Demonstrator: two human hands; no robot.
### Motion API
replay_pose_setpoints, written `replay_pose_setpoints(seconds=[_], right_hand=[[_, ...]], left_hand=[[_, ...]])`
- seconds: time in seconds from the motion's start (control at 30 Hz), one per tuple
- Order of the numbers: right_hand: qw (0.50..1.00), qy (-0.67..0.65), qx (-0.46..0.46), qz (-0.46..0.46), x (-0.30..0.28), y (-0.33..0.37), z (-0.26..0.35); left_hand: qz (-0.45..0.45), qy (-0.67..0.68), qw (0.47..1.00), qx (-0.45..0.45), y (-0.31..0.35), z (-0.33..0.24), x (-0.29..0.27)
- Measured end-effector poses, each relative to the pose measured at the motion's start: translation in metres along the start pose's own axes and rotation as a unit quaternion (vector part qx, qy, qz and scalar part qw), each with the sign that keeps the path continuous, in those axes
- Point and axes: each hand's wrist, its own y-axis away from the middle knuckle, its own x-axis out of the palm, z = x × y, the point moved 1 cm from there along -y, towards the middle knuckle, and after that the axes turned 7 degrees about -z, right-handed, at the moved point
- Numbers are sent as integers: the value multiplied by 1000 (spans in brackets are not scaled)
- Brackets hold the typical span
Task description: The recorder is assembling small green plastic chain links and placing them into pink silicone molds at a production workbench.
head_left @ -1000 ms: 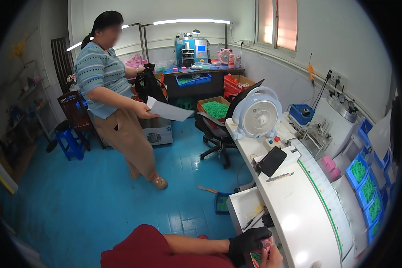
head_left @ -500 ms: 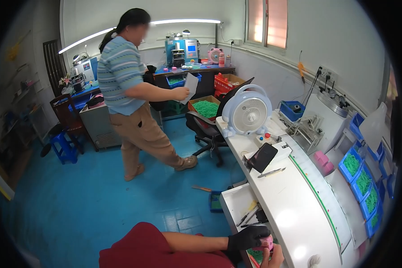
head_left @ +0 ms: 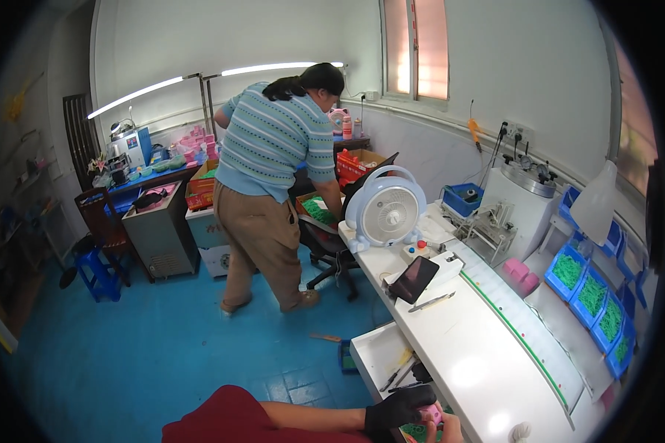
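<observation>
At the lower edge, my left hand [head_left: 400,410], in a black glove, is closed on a small pink block [head_left: 431,413]. The fingers of my bare right hand [head_left: 449,430] grip the same block from its right side. What the block is exactly is too small to tell. Green pieces [head_left: 415,430] show just beneath my hands. Beside them, an open white drawer [head_left: 367,345] holds several slim tools and a black item [head_left: 421,371].
A white bench [head_left: 462,351] carries a fan [head_left: 388,210], a phone [head_left: 414,279] and a slim knife-like tool [head_left: 431,302]. Blue trays [head_left: 591,294] of green pieces line the right. A person [head_left: 273,170] in a striped shirt bends by an office chair [head_left: 325,244].
The person has gone from walking with a white sheet to bending by the chair, one arm reaching down at the box of green pieces. My view has shifted slightly; both hands still hold the pink block.
</observation>
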Motion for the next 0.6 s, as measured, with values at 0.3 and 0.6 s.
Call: replay_pose_setpoints(seconds=[0.3,0.6], right_hand=[[999,-33,24,-7,-8,8,-7],[997,-45,61,-6,-9,10,-3]], left_hand=[[50,57,997,-11,-6,-12,9],[32,94,994,-39,-2,-2,17]])
